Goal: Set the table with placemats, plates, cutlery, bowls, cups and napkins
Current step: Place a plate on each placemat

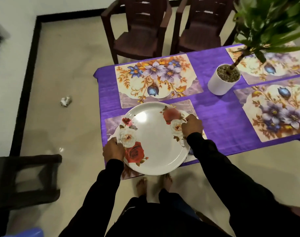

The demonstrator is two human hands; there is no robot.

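A: Here, where is the plate (154, 141)?

B: Above the near-left placemat (111, 124), held by both hands. The left hand (113, 149) grips the rim at the lower left, fingers curled under the edge and thumb on top. The right hand (192, 126) pinches the rim at the upper right, fingers curled over it. Whether the plate rests on the mat or hangs just above it cannot be told.

A: What surrounds it?

B: A purple tablecloth (221, 117) carries three further floral mats: the far-left placemat (156, 79) just beyond the plate, the far-right placemat (272, 65), and the near-right placemat (275, 112). A white plant pot (221, 82) stands between the far mats, touching none of the plate; its green leaves (272, 19) overhang the far-right mat and hide part of it.

A: And off the table?

B: Two dark chairs (142, 29) stand side by side at the far edge. A dark stool (26, 180) stands at the left on the floor (63, 65), and a crumpled scrap of paper (66, 101) lies well apart from the table. Bare feet (154, 183) show below the plate, between black sleeves (219, 170).
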